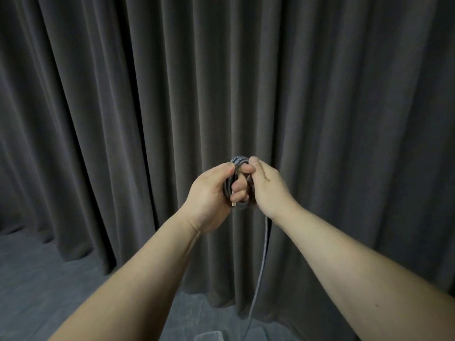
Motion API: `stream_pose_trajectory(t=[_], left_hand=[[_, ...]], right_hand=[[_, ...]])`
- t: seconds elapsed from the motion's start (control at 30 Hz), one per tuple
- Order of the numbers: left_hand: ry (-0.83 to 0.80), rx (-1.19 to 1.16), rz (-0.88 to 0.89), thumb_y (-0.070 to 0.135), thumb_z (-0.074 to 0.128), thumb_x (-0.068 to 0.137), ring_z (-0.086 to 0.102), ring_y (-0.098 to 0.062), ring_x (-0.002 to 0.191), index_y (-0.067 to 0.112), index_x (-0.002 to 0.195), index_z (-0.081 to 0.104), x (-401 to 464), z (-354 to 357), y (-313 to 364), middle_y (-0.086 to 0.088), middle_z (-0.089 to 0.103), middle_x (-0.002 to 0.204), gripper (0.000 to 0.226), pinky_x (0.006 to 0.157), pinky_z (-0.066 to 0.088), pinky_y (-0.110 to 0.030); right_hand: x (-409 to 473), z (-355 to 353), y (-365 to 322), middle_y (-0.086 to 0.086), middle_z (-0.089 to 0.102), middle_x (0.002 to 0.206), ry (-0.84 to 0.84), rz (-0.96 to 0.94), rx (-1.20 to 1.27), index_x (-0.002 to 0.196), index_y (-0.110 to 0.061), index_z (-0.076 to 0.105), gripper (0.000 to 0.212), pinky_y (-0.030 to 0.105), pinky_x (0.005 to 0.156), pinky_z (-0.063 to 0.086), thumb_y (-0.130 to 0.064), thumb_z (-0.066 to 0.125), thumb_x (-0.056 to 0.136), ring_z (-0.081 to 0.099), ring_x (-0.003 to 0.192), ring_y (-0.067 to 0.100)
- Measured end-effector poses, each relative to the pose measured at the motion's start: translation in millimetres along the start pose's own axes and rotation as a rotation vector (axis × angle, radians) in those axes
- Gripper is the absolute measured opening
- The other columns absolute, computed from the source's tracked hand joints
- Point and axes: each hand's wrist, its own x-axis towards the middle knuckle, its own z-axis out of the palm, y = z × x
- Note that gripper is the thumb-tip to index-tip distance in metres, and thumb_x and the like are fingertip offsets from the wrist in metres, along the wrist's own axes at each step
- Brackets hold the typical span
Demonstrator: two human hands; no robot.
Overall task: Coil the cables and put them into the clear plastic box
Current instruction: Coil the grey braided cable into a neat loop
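A grey braided cable (238,161) is wound into a small coil held up in front of me. My left hand (214,193) grips the coil, fingers curled through its loops, with a metal plug end showing near my lower fingers. My right hand (268,185) pinches the cable at the coil's right side. The loose tail of the cable (263,254) hangs straight down from under my right hand to the bottom of the view. A corner of the clear plastic box (209,336) shows faintly at the bottom edge, between my forearms.
A dark grey pleated curtain (123,107) fills the background behind my hands. Grey carpet floor (37,279) lies below at the left and bottom.
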Motion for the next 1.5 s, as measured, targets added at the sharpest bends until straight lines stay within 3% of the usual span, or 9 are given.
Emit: stream_pose_trajectory(t=[0.07, 0.2, 0.47, 0.8, 0.97, 1.17, 1.27, 1.4, 1.5], left_hand=[[0.008, 0.022, -0.026, 0.014, 0.026, 0.102, 0.036, -0.012, 0.047, -0.004, 0.097, 0.057, -1.1, 2.0, 2.1, -0.002, 0.041, 0.056, 0.036, 0.056, 0.034, -0.026], [0.049, 0.179, -0.058, 0.021, 0.03, 0.104, 0.033, -0.012, 0.048, 0.002, 0.09, 0.054, -4.9, 3.0, 1.8, 0.0, 0.039, 0.055, 0.034, 0.056, 0.032, -0.026], [0.099, 0.4, 0.042, 0.014, 0.031, 0.106, 0.028, -0.003, 0.046, 0.008, 0.078, 0.043, -11.5, 6.3, -6.4, 0.011, 0.034, 0.053, 0.031, 0.048, 0.029, -0.015], [0.16, 0.27, 0.079, 0.027, 0.04, 0.096, 0.038, -0.009, 0.054, 0.001, 0.106, 0.06, -12.9, 14.9, -10.0, 0.006, 0.045, 0.06, 0.035, 0.066, 0.037, -0.028], [0.124, -0.053, 0.039, 0.009, 0.034, 0.102, 0.043, -0.009, 0.058, -0.003, 0.109, 0.056, -19.4, 22.0, -12.0, 0.001, 0.05, 0.067, 0.027, 0.071, 0.037, -0.029], [0.215, -0.177, -0.076, 0.022, 0.027, 0.105, 0.032, -0.007, 0.046, 0.002, 0.095, 0.059, -18.4, 23.5, -9.6, 0.004, 0.039, 0.054, 0.04, 0.067, 0.034, -0.025], [0.284, -0.179, -0.033, 0.018, 0.026, 0.105, 0.033, -0.005, 0.038, 0.007, 0.079, 0.051, -16.3, 17.3, -4.7, 0.007, 0.033, 0.047, 0.038, 0.055, 0.039, -0.021], [0.487, -0.257, 0.071, 0.021, 0.03, 0.105, 0.023, -0.003, 0.035, 0.013, 0.077, 0.048, -3.1, -11.3, 17.6, 0.011, 0.03, 0.043, 0.035, 0.057, 0.03, -0.019], [0.595, -0.271, 0.103, 0.021, 0.03, 0.105, 0.025, -0.004, 0.037, 0.015, 0.077, 0.049, 2.7, -40.8, 36.5, 0.011, 0.031, 0.045, 0.035, 0.061, 0.033, -0.02]], right_hand=[[-0.2, -1.2, -0.3, 0.026, 0.061, 0.078, 0.012, -0.014, -0.044, 0.072, -0.033, 0.054, 0.045, 0.055, 0.073, 0.053, -0.07, 0.031, 0.081, 0.06, 0.076, 0.047], [-1.3, -13.1, -0.7, -0.004, 0.053, 0.06, 0.023, -0.094, -0.21, 0.064, -0.023, 0.048, 0.045, 0.026, 0.061, 0.041, -0.041, 0.032, 0.102, 0.05, 0.059, 0.009], [-5.5, -13.3, -5.8, 0.001, 0.06, 0.066, -0.066, 0.068, -0.181, 0.081, -0.009, 0.06, 0.055, 0.018, 0.049, 0.042, -0.047, 0.026, 0.101, 0.053, 0.058, 0.01], [-5.7, -11.0, 0.0, -0.01, 0.052, 0.044, 0.204, -0.039, -0.111, 0.05, -0.027, 0.059, 0.061, 0.026, 0.057, 0.041, -0.051, 0.032, 0.099, 0.049, 0.051, 0.007], [-2.7, -3.8, 8.6, 0.022, 0.052, 0.06, 0.2, 0.096, 0.106, 0.073, 0.007, 0.054, 0.101, 0.059, 0.064, 0.052, -0.092, 0.035, 0.065, 0.05, 0.055, 0.038], [-5.4, 2.4, 12.0, 0.019, 0.052, 0.062, 0.13, 0.143, 0.192, 0.079, 0.012, 0.057, 0.086, 0.042, 0.059, 0.045, -0.072, 0.038, 0.083, 0.05, 0.057, 0.029], [-8.9, 2.1, 5.6, 0.005, 0.051, 0.052, 0.027, 0.166, 0.152, 0.085, 0.002, 0.06, 0.06, 0.023, 0.045, 0.04, -0.05, 0.034, 0.099, 0.047, 0.041, 0.015], [-22.2, -6.3, 14.6, 0.007, 0.052, 0.061, -0.332, 0.336, 0.051, 0.091, -0.017, 0.045, 0.006, 0.024, 0.048, 0.034, -0.017, 0.048, 0.096, 0.05, 0.044, 0.019], [-33.9, -12.5, 38.4, 0.008, 0.052, 0.067, -0.317, 0.437, -0.021, 0.093, -0.014, 0.042, 0.023, 0.03, 0.054, 0.043, 0.007, 0.047, 0.086, 0.053, 0.05, 0.018]])
